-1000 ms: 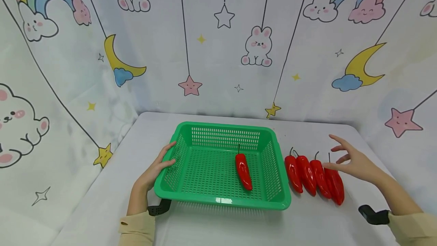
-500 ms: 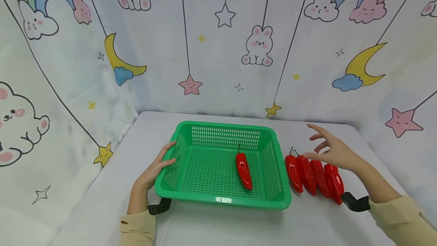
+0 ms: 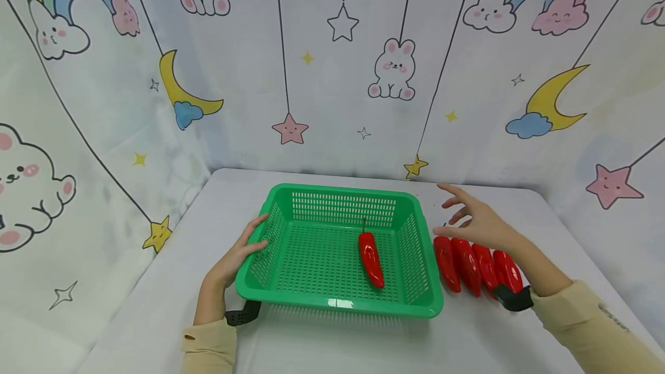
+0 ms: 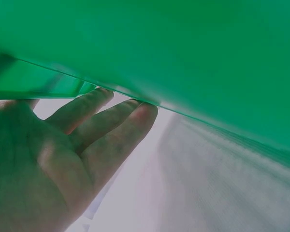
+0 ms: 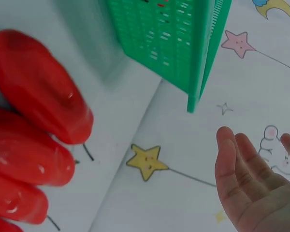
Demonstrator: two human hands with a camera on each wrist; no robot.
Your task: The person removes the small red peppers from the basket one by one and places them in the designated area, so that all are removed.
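Note:
A green plastic basket [image 3: 332, 303] with slotted walls stands on the table, and one red chili pepper [image 3: 371, 261] lies inside it toward the right. My left hand [image 3: 235, 258] holds the basket's left rim, thumb and index finger over the edge; in the left wrist view other fingers [image 4: 123, 126] reach under the rim. Above the peppers, near the basket's right side, my right hand [image 3: 480, 221] hovers with spread fingers and nothing in it. Below it several red chili peppers [image 3: 466, 264] lie in a row, partly hidden by hand and forearm; the right wrist view shows them close.
The white table [image 3: 322, 348] reaches back to a pale cloth [image 3: 322, 91] printed with stars, moons and bears. Another such sheet hangs on the left. The row of peppers lies close against the basket's right side. Each wrist wears a black camera mount [image 3: 511, 298].
My right hand has moved left across the row of peppers toward the basket, its fingers staying spread. Left hand, basket and peppers have stayed in place.

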